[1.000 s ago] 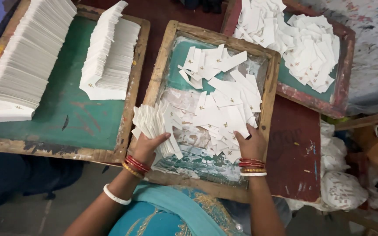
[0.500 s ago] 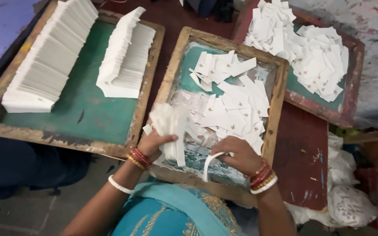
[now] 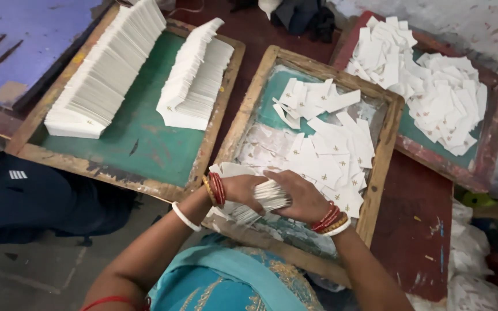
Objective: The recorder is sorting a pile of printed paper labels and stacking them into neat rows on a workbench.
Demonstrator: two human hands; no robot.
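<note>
Wooden trays, three; both hands' fingers grip one white tag bundle.

There is a single view, from a camera on the person's head, looking steeply down and slightly forward over their own lap. It sits close: the left hand and right hand fall low in the middle of the picture, forearms running in from the bottom edge. The middle wooden tray fills the centre, the left tray and the far right tray spread toward the upper corners. The frame is tilted, so tray edges run aslant. Floor shows at lower left.
</note>
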